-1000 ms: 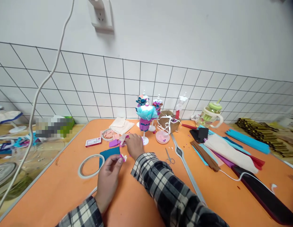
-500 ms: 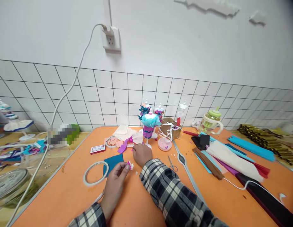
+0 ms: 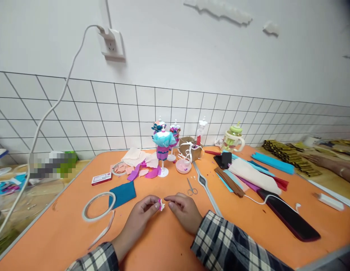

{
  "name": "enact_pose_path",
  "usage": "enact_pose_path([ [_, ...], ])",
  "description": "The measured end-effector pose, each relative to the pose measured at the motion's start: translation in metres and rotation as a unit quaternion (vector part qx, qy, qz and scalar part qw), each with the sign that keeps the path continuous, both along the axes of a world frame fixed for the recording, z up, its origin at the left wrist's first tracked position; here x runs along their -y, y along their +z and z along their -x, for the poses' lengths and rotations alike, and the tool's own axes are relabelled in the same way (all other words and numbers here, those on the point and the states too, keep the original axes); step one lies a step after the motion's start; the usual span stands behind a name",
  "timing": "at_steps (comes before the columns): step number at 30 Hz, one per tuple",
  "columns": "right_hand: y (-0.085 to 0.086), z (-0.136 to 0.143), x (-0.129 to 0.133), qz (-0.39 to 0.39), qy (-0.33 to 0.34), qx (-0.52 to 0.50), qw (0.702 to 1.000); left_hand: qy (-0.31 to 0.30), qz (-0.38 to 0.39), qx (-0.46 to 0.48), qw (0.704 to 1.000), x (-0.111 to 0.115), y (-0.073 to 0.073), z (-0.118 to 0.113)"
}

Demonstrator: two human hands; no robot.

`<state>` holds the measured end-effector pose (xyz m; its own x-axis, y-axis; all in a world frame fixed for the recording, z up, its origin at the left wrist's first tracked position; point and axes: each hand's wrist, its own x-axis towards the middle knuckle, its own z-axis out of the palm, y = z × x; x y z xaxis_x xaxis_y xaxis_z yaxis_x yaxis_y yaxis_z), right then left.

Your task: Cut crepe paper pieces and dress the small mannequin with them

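Note:
My left hand (image 3: 141,216) pinches a small crumpled piece of pink and white paper (image 3: 162,205) between thumb and fingertips, low over the orange table (image 3: 166,241). Close on its right is my right hand (image 3: 187,212), its index finger stretched towards the paper and its thumb a little apart, with nothing visible in it. Beyond both hands stands a small dress form (image 3: 163,148) in turquoise and purple crepe paper. A teal sheet (image 3: 124,194) and a roll of white tape (image 3: 86,214) lie left of my hands. Small scissors (image 3: 192,188) rest at the right.
More dress forms (image 3: 175,135) stand behind, beside a brown box (image 3: 189,148) with white ribbon. A pink dish (image 3: 183,166), purple scraps (image 3: 137,171), a red-and-white box (image 3: 101,178), coloured paper strips (image 3: 254,175) and a green-lidded cup (image 3: 233,139) surround the work. Another person's hand (image 3: 318,161) is far right.
My right hand has drawn back from the base of the dress form to beside the paper piece in my left hand. The camera view has turned to the right.

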<state>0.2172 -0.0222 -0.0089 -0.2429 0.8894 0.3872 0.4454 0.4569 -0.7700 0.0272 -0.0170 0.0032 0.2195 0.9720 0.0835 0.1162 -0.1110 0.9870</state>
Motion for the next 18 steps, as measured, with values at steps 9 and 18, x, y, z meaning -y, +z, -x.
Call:
enact_pose_path([
  [9,-0.003,-0.008,-0.016,0.196,0.009,-0.192,0.961,-0.011,-0.042,-0.088,0.995,0.001,-0.003,-0.025],
  [18,-0.006,-0.007,-0.012,0.141,0.012,-0.167,0.976,0.021,-0.053,-0.129,0.990,0.007,-0.002,-0.021],
])
